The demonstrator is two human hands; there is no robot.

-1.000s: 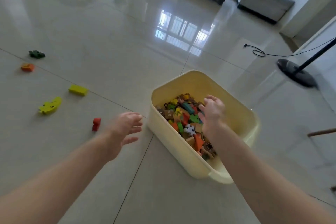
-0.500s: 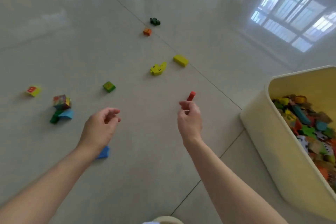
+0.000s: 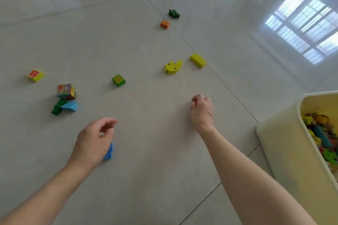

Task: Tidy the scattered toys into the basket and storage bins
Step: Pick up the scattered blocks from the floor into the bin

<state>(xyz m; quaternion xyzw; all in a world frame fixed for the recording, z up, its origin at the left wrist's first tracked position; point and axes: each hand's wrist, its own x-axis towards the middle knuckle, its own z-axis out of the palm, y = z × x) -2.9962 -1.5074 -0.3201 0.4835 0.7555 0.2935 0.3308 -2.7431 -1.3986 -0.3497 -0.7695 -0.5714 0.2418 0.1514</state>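
While the cream plastic storage bin (image 3: 285, 151) full of toys sits at right, the right hand (image 3: 202, 110) curls round a small red wooden block (image 3: 195, 103) on the floor; the left hand (image 3: 95, 140) hangs loosely curled, holding nothing, above a blue block (image 3: 108, 152).

Tiled floor (image 3: 146, 188), scattered toy blocks (image 3: 118, 80)

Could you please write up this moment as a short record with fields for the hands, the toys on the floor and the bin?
Right hand: fingers curled round a small red block, mostly hidden
Left hand: loosely curled, holds nothing, partly covers a blue block
Floor toys: yellow animal-shaped piece beside yellow rectangular block; green cube; orange cube
Bin: cream plastic bin, right, holds many toys
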